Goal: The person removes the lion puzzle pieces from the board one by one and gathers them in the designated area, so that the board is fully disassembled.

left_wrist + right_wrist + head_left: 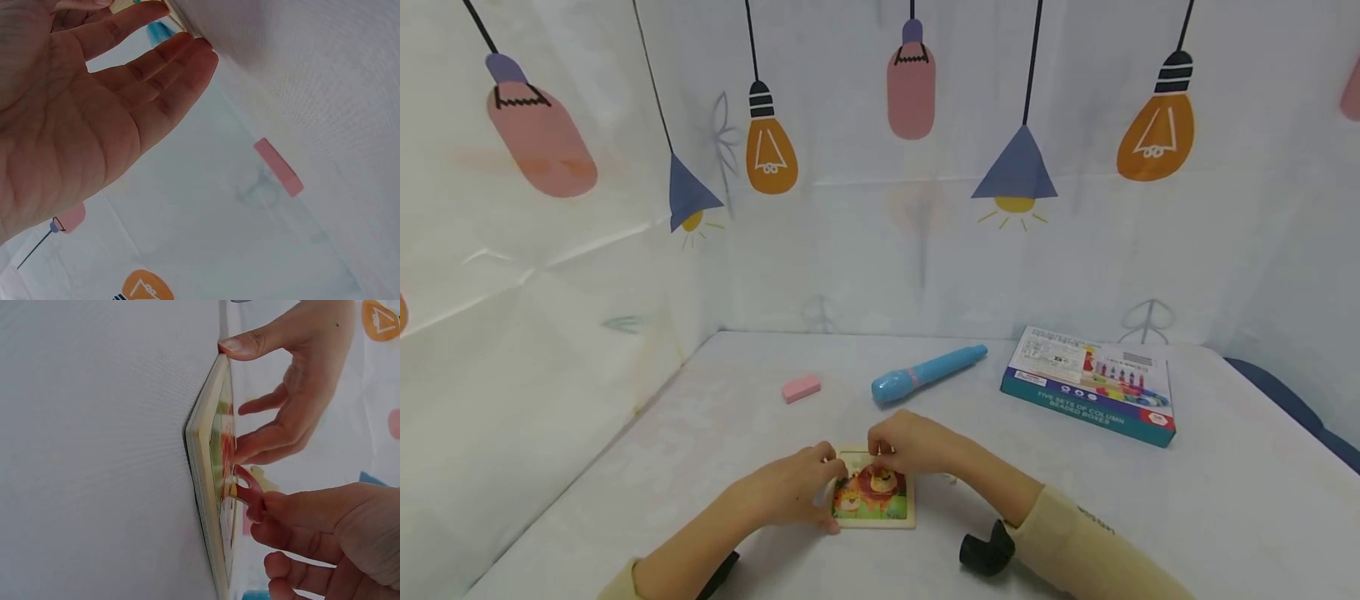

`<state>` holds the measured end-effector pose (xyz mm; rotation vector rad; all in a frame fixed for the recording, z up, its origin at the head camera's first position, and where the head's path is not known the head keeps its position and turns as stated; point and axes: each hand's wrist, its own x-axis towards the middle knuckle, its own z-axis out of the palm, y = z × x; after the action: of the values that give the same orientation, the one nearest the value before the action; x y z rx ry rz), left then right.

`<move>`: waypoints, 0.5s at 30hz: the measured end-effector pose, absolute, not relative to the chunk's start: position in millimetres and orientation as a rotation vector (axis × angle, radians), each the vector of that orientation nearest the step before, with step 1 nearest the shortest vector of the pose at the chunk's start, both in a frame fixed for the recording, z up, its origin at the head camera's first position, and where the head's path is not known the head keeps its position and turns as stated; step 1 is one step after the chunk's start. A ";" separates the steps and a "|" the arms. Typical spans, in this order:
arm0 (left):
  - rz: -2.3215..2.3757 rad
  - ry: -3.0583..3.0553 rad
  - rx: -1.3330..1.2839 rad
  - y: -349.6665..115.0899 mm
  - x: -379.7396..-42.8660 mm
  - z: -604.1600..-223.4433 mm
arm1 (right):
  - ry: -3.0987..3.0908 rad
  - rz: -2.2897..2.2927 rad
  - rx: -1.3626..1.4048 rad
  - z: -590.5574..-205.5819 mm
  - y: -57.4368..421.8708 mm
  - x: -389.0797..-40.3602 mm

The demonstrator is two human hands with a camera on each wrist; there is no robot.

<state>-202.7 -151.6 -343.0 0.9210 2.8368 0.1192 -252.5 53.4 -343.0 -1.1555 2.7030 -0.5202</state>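
A small wooden jigsaw puzzle [880, 510] with a lion picture lies flat on the white table, framed by a pale wooden border. My left hand [792, 490] rests at its left side. The thumb touches the near left corner, and the fingers reach onto the picture. From the right, my right hand [916, 443] pinches a reddish puzzle piece [254, 495] between thumb and index finger. In the right wrist view that piece stands tilted at the picture's surface. The palm and mostly straight fingers of the left hand [94, 119] show in the left wrist view.
Beyond the puzzle lie a pink block [801, 388] and a blue microphone-shaped toy [928, 375]. A flat beaded-toy box [1086, 387] lies at the back right. A black curved object [987, 552] is beside the right sleeve. Printed cloth walls [865, 250] stand behind and left.
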 end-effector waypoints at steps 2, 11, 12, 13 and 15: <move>0.119 2.834 0.917 -151.0 -202.1 -343.4 | 2.712 -0.506 -1.154 -343.9 54.6 -251.8; 0.107 2.831 0.899 -150.2 -202.2 -343.4 | 2.719 -0.526 -1.211 -348.8 60.1 -252.7; 0.108 2.831 0.898 -150.2 -202.2 -343.5 | 2.716 -0.540 -1.225 -348.8 61.4 -252.7; 0.107 2.833 0.901 -150.3 -202.0 -343.4 | 2.714 -0.554 -1.236 -348.7 63.0 -252.6; 0.105 2.836 0.906 -150.1 -201.4 -343.1 | 2.704 -0.595 -1.264 -347.2 67.8 -251.9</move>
<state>-201.4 -150.1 -343.1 0.9061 2.8361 0.1045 -251.9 67.8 -347.2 -1.2638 2.7041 -0.5952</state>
